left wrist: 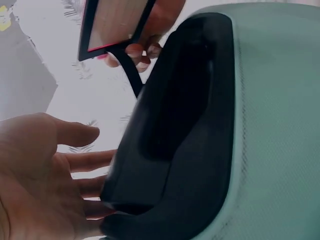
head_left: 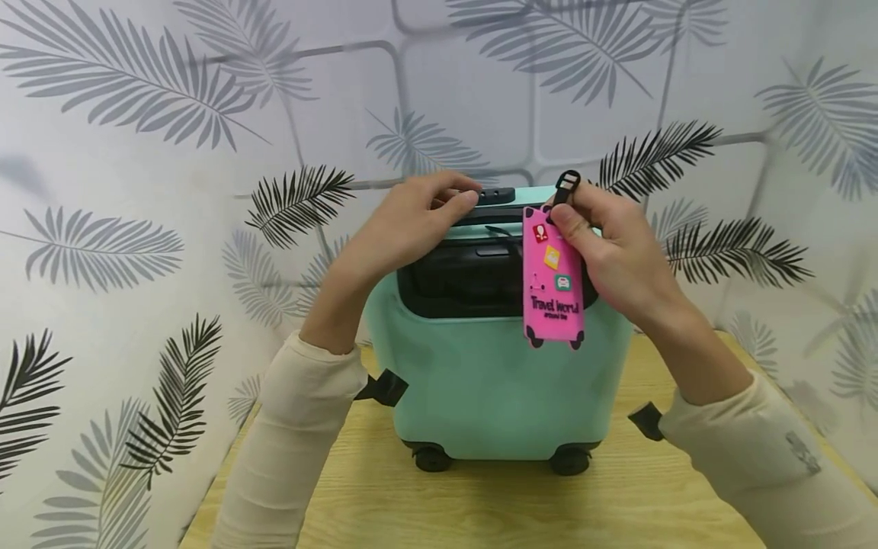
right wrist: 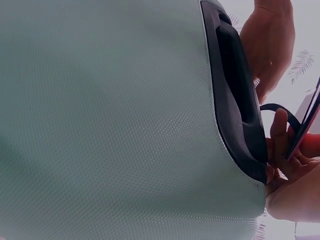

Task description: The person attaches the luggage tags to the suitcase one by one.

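Note:
A mint-green suitcase (head_left: 507,381) stands upright on its wheels, with a black panel (head_left: 459,282) at the upper front. My right hand (head_left: 617,244) pinches a pink luggage tag (head_left: 552,286) near its top, thumb in front. The tag hangs before the suitcase, its printed side toward me, and its black buckle (head_left: 568,181) sticks up above the thumb. In the left wrist view, the tag's clear window (left wrist: 117,22) shows, and a black strap (left wrist: 131,72) runs to the suitcase. My left hand (head_left: 411,221) rests at the suitcase top beside the combination lock (head_left: 497,196), fingers extended.
Under the suitcase is a light wood-grain table (head_left: 480,503). Right behind it rises a pale backdrop (head_left: 473,91) printed with grey and black leaves. Black wrist mounts (head_left: 387,387) jut out from both sleeves in front of the suitcase.

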Action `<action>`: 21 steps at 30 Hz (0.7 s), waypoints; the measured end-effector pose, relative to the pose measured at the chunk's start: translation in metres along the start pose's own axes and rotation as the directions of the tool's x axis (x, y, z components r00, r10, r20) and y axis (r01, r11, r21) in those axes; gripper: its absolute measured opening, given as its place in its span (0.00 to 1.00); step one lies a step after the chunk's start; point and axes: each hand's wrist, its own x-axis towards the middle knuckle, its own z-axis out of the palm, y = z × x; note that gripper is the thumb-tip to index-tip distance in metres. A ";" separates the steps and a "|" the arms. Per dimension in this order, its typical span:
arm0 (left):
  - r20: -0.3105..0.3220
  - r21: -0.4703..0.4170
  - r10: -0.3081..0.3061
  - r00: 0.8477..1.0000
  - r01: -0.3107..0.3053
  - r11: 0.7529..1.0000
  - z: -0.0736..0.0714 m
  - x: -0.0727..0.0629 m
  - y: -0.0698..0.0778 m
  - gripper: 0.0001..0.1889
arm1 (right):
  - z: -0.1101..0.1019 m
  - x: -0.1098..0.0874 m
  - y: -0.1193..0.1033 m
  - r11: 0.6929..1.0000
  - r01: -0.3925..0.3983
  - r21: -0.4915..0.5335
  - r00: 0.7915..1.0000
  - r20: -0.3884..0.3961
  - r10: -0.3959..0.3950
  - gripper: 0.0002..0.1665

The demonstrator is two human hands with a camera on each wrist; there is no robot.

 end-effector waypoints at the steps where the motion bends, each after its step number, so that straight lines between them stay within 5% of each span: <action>1: 0.016 0.010 -0.001 1.000 0.000 1.000 0.001 0.002 0.000 0.20 | 0.000 0.001 0.000 1.000 -0.006 -0.001 1.000 0.007 0.006 0.15; 9: 0.085 0.081 -0.026 0.996 0.019 0.997 0.003 0.012 0.001 0.20 | 0.001 0.004 0.001 0.999 -0.045 -0.018 0.997 0.066 0.046 0.15; 21: 0.119 -0.059 -0.057 0.991 0.064 0.996 0.003 0.023 -0.007 0.15 | -0.001 0.008 -0.003 0.998 -0.051 -0.034 0.990 0.128 0.055 0.14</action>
